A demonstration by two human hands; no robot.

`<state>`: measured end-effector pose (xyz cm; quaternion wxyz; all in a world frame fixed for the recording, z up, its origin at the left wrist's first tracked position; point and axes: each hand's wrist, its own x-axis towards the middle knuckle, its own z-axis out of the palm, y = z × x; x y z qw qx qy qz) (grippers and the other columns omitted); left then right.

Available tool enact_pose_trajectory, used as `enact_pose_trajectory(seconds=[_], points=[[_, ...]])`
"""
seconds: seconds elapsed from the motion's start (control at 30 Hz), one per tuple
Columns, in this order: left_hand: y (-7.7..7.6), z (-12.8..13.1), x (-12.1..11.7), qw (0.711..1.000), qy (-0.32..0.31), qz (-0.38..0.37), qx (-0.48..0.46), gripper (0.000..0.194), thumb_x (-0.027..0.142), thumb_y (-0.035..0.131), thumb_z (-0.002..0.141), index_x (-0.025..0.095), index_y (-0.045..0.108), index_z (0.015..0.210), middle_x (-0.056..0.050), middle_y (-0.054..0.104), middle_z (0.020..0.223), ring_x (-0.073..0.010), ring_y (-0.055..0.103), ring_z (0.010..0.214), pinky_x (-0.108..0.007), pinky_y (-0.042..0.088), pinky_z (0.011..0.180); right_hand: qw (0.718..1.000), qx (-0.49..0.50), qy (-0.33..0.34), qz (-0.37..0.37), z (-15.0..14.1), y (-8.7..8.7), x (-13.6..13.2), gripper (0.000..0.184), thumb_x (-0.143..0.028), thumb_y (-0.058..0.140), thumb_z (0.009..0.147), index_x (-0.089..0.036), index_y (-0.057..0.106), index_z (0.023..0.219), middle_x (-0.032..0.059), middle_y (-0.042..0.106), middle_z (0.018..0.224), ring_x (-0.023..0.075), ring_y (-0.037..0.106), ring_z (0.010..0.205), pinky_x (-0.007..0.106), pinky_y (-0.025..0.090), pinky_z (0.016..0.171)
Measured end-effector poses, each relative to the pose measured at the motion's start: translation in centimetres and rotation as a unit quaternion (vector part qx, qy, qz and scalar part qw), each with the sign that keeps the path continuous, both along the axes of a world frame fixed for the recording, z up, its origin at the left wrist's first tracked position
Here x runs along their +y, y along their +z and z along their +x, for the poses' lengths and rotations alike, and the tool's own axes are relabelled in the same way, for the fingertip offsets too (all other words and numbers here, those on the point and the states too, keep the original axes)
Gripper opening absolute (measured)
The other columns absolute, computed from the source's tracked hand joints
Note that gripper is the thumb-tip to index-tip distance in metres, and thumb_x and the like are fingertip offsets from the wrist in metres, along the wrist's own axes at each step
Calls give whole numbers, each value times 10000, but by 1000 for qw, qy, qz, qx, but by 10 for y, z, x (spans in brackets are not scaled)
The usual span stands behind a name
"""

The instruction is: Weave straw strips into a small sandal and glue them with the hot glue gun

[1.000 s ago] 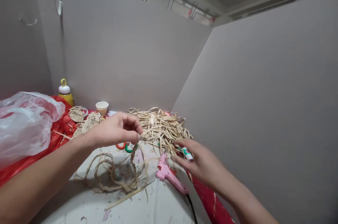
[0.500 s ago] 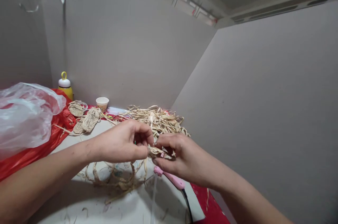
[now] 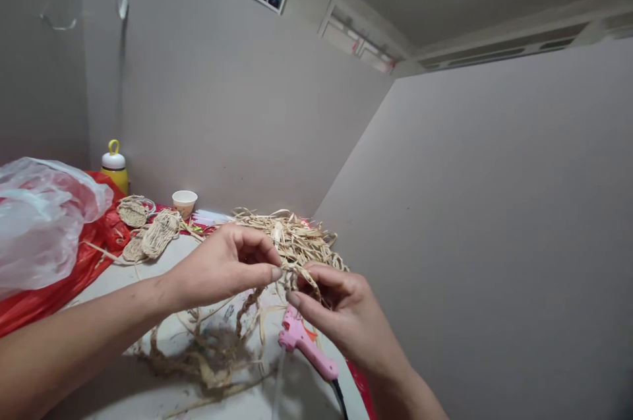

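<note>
Between my two hands, above the table, is a small piece of braided straw [image 3: 295, 273]. My left hand [image 3: 232, 268] pinches its left end between thumb and fingertips. At its right side my right hand [image 3: 333, 301] grips it, thumb below and fingers curled over the back. A darker braided straw cord [image 3: 198, 367] hangs and loops below my left hand, partly blurred. Below my right hand lies a pink glue gun [image 3: 309, 347] with a black cable, its nozzle end hidden.
Loose dry straw [image 3: 297, 239] is heaped at the back. Woven straw soles [image 3: 161, 233], a paper cup [image 3: 184, 204] and a yellow bottle [image 3: 115, 169] stand or lie at back left. A clear plastic bag [image 3: 44, 222] rests on red plastic [image 3: 99, 242]. The white table top [image 3: 123, 393] carries straw scraps.
My right hand has turned and opened its thumb lower, showing more of the braided straw. The view has shifted, and more of the pink glue gun shows.
</note>
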<state>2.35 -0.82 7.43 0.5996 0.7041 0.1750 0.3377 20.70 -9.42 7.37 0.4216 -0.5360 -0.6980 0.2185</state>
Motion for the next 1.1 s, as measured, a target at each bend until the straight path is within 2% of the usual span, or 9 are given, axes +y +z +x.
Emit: enact_pose_trajectory(seconds=[0.27,0.47,0.7,0.83,0.93,1.1], points=[[-1,4,-6,994,15,-78,-76,44,167,720,729,140,710,696,-3,630,575,-95,543,513,-196,436,501,997,68,-20,41,-9,-12,3,245,-254,638,824,-191,517,620,-37,425,613,124,388,580,248,324,508],[-3,6,-9,993,39,-61,-91,60,147,709,738,145,742,689,1,641,567,-85,545,524,-175,442,508,994,90,-33,54,-11,-16,5,247,-274,655,827,-186,545,624,-35,430,611,117,386,565,232,331,478],[-3,9,-12,995,54,-55,-70,68,119,679,738,146,717,688,-1,664,594,-92,571,541,-180,457,524,988,149,-39,27,-15,-19,4,224,-331,666,837,-188,600,679,-43,420,638,95,373,507,219,352,430],[-4,10,-13,995,41,-62,-65,15,152,701,734,145,696,722,-11,678,628,-106,592,565,-201,473,544,989,138,-46,32,-13,-23,4,245,-324,661,846,-186,572,665,-42,416,634,105,367,545,228,336,470],[-8,12,-14,995,46,-61,-62,66,191,701,749,139,669,723,-16,664,639,-110,579,567,-218,470,545,992,115,-46,39,-10,-27,5,231,-304,651,854,-179,576,675,-35,439,642,112,369,574,237,325,501],[-12,14,-15,995,47,-57,-63,86,194,688,753,135,644,708,5,624,608,-93,539,540,-207,435,518,993,108,-17,32,-8,-27,7,201,-315,650,861,-175,619,719,-18,498,675,132,440,653,248,374,583]])
